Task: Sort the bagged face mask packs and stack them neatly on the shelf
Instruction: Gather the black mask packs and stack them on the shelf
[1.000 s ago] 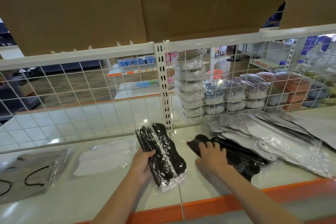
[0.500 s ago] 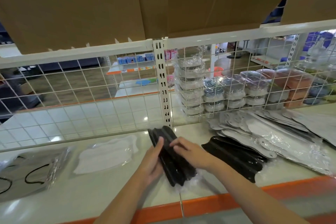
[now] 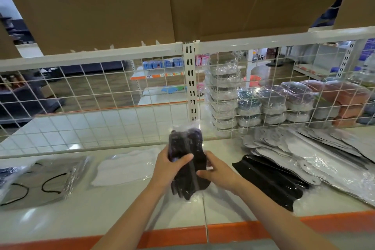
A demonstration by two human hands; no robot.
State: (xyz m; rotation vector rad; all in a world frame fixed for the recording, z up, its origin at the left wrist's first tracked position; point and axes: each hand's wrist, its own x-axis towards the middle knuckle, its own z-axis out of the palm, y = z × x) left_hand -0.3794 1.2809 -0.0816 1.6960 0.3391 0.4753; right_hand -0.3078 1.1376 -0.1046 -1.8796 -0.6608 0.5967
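Both hands hold a bundle of black face mask packs (image 3: 187, 165) in clear bags, just above the white shelf (image 3: 113, 215), near its middle seam. The left hand (image 3: 169, 168) grips the bundle from the left side, with the thumb lying across its front and the fingers curled behind it. The right hand (image 3: 218, 171) grips it from the right side, the thumb on the front near the lower part and the fingers around the right edge. The bundle stands almost upright, its top end pointing to the far wire mesh panel (image 3: 101, 95).

To the right of the hands, a second pile of black mask packs (image 3: 274, 180) lies flat on the shelf. Further right and partly over it lies a spread of grey-white mask packs (image 3: 316, 152). To the left of the hands lies one white mask pack (image 3: 125, 166), and further left a clear bag with black ear loops (image 3: 46, 180).

Behind the mesh, on the right, stand stacks of wrapped cup-shaped masks (image 3: 249, 105). A brown cardboard sheet (image 3: 142, 2) hangs over the top of the view. The near edge of the shelf has an orange strip (image 3: 243, 231).
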